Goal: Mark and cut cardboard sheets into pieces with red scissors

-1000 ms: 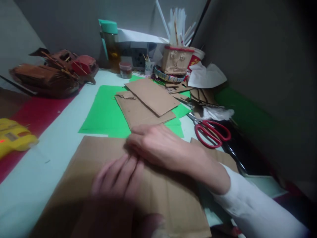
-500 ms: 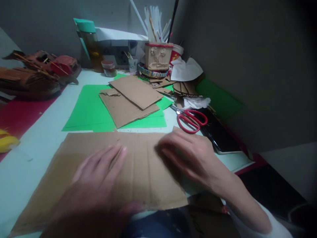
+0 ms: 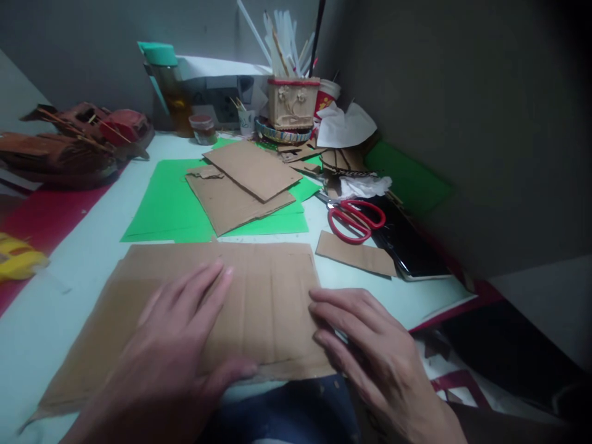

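Observation:
A large brown cardboard sheet (image 3: 259,302), with faint crease lines, lies at the table's near edge. My left hand (image 3: 185,327) rests palm down on it, fingers stretched out and thumb spread toward the near edge. At the sheet's right edge is my right hand (image 3: 374,345); its loosely bent fingertips touch the cardboard, and no grip shows. Just beyond that hand lies a small cardboard strip (image 3: 355,254). Red-handled scissors (image 3: 354,219) sit behind the strip, their blades partly hidden.
Two cardboard pieces (image 3: 252,169) lie on green paper (image 3: 155,200). A black phone-like device (image 3: 414,246) is at right. Behind stand a pot of sticks (image 3: 293,102), a bottle (image 3: 169,92) and a small jar (image 3: 202,128). A model boat (image 3: 60,148) and a yellow object (image 3: 18,256) are left.
My right hand has moved from the top of the large sheet right and toward me to its edge. The small strip shows fully now. My left hand stays nearly in place.

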Demonstrator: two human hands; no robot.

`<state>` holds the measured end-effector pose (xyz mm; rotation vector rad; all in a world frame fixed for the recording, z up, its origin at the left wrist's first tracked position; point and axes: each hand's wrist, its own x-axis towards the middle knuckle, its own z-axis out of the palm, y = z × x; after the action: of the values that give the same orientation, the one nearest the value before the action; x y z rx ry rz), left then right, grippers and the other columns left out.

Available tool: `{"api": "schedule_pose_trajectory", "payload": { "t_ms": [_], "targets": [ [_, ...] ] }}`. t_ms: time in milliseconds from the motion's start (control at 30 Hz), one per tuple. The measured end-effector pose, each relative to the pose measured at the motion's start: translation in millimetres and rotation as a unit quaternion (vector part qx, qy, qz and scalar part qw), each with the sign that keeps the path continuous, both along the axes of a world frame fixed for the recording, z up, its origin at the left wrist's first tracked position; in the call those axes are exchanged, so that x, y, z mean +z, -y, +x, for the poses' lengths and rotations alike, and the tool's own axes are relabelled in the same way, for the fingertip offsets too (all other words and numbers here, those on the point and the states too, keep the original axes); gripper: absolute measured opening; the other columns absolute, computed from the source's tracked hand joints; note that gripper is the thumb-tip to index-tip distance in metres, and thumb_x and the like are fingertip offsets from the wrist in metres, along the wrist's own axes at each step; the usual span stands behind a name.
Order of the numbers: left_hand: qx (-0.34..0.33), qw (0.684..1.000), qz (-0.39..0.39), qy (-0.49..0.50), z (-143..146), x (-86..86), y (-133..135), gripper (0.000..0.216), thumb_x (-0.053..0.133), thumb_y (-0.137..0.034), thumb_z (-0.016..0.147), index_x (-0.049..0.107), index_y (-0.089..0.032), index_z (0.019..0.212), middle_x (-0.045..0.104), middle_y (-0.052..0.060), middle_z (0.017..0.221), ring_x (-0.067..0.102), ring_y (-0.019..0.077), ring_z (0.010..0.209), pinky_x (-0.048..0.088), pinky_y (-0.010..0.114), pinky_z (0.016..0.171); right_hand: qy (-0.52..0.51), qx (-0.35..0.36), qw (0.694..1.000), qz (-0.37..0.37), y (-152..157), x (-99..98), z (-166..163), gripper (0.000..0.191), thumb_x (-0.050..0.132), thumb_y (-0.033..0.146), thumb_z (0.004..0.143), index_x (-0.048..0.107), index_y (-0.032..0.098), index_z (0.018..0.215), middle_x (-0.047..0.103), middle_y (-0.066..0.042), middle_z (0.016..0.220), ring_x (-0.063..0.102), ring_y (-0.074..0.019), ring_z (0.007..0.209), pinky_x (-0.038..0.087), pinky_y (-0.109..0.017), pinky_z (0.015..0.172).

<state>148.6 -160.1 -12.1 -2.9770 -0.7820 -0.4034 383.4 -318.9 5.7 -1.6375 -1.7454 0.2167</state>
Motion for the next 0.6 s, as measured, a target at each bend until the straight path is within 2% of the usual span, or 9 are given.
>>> {"api": "schedule_pose_trajectory", "payload": {
  "t_ms": [100, 167, 267, 333, 467, 600],
  "targets": [
    [-0.019, 1.0, -0.006, -0.012, -3.9, 3.9, -2.6, 0.098, 0.059, -0.064, 0.082, 0.015, -0.018, 0.157, 0.048, 0.022, 0.148, 0.051, 0.0437, 0.129, 0.053, 0.063, 0.094, 0.013, 0.005, 1.0, -0.005, -1.1, 2.4, 1.4, 0.027, 0.06, 0.012, 0.096, 0.063, 0.019, 0.121, 0.065, -0.01, 0.124, 0.057, -0.021, 0.111, 0.053, -0.036, 0.091],
    [-0.027, 0.999, -0.017, -0.014, -10.4, 5.5, -5.5, 0.085, 0.055, -0.053, 0.088, 0.017, -0.019, 0.157, 0.043, 0.018, 0.154, 0.046, 0.0403, 0.135, 0.053, 0.059, 0.098, 0.019, 0.007, 1.0, -0.007, -1.9, 3.9, 1.3, 0.025, 0.058, 0.014, 0.097, 0.063, 0.019, 0.121, 0.064, -0.01, 0.124, 0.058, -0.021, 0.111, 0.054, -0.035, 0.091],
    [-0.031, 0.999, -0.033, -0.013, -26.4, 5.6, -11.6, 0.071, 0.048, -0.037, 0.094, 0.017, -0.024, 0.157, 0.034, 0.009, 0.161, 0.036, 0.0323, 0.144, 0.041, 0.051, 0.112, 0.019, 0.001, 1.0, -0.021, -2.8, 4.7, 0.8, 0.023, 0.051, 0.019, 0.101, 0.063, 0.018, 0.122, 0.063, -0.011, 0.127, 0.059, -0.0195, 0.112, 0.056, -0.032, 0.092],
    [-0.019, 0.999, -0.03, -0.011, -38.4, 4.2, -15.3, 0.068, 0.047, -0.032, 0.096, 0.017, -0.025, 0.157, 0.032, 0.008, 0.162, 0.032, 0.0298, 0.146, 0.032, 0.049, 0.118, 0.029, -0.001, 0.999, -0.026, -2.9, 3.5, 1.5, 0.024, 0.047, 0.02, 0.103, 0.063, 0.019, 0.12, 0.062, -0.01, 0.126, 0.06, -0.018, 0.112, 0.056, -0.029, 0.092],
    [0.017, 1.0, -0.006, -0.004, -53.6, -1.2, -18.2, 0.065, 0.047, -0.029, 0.097, 0.02, -0.026, 0.156, 0.038, 0.009, 0.159, 0.032, 0.0284, 0.146, 0.029, 0.05, 0.119, 0.065, 0.019, 0.998, -0.008, -1.9, -2.8, 7.3, 0.022, 0.05, 0.018, 0.101, 0.062, 0.021, 0.119, 0.061, -0.009, 0.127, 0.057, -0.0178, 0.116, 0.056, -0.025, 0.091],
    [0.023, 0.999, 0.03, 0.028, -52.8, -6.9, -18.3, 0.059, 0.044, -0.024, 0.098, 0.027, -0.023, 0.154, 0.049, 0.011, 0.152, 0.038, 0.0254, 0.142, 0.032, 0.051, 0.117, 0.087, 0.039, 0.995, 0.008, -1.0, -11.0, 14.4, 0.025, 0.05, 0.02, 0.1, 0.062, 0.022, 0.122, 0.062, -0.01, 0.127, 0.058, -0.022, 0.116, 0.057, -0.03, 0.089]
  ]
}}
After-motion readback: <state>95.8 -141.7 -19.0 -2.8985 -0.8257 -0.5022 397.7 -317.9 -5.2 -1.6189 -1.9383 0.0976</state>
